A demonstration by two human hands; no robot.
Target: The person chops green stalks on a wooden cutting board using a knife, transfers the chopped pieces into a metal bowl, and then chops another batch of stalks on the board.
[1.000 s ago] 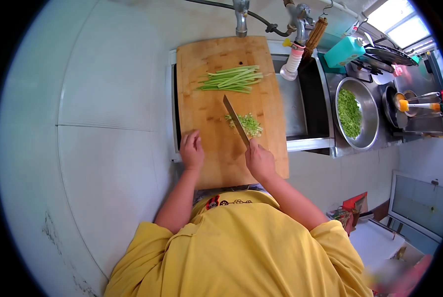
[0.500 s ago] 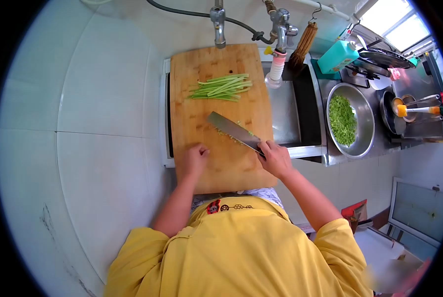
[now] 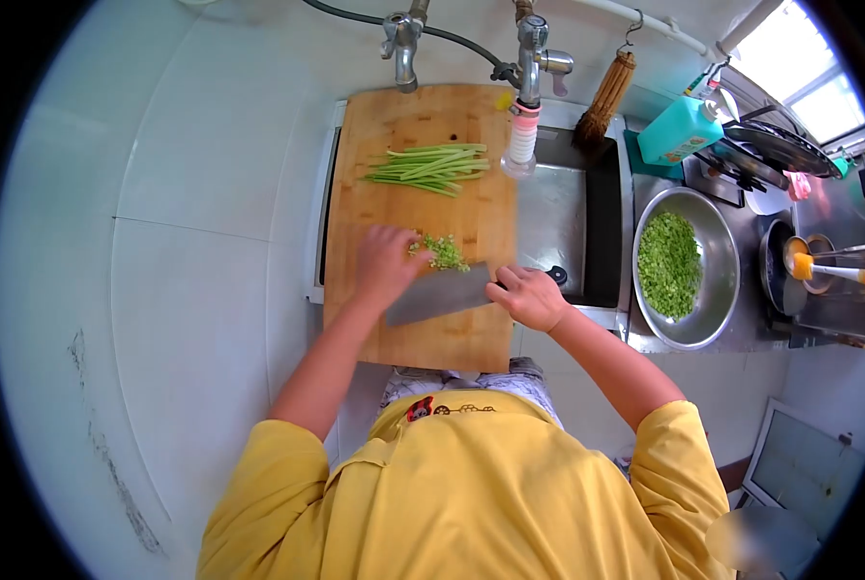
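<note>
My right hand (image 3: 529, 296) is closed round the handle of a cleaver (image 3: 440, 297), whose wide blade lies low over the wooden cutting board (image 3: 384, 118). Just beyond the blade sits a small heap of chopped green stalks (image 3: 444, 253). My left hand (image 3: 386, 261), slightly blurred, reaches over the board with its fingers apart, fingertips right at the left side of that heap. Farther up the board lies a bundle of long green stalks (image 3: 430, 168), with neither hand on it.
The board bridges a steel sink (image 3: 554, 217) below two taps (image 3: 532, 68). Right of the sink stands a steel bowl (image 3: 718, 280) of chopped greens (image 3: 669, 266). Behind it are a teal bottle (image 3: 679, 132) and pans (image 3: 776, 147). A brush (image 3: 606, 97) hangs by the wall.
The cleaver has swung round, its tip now nearer me and to the left. My left hand has moved up the board to the chopped pieces, now heaped. The view has shifted slightly.
</note>
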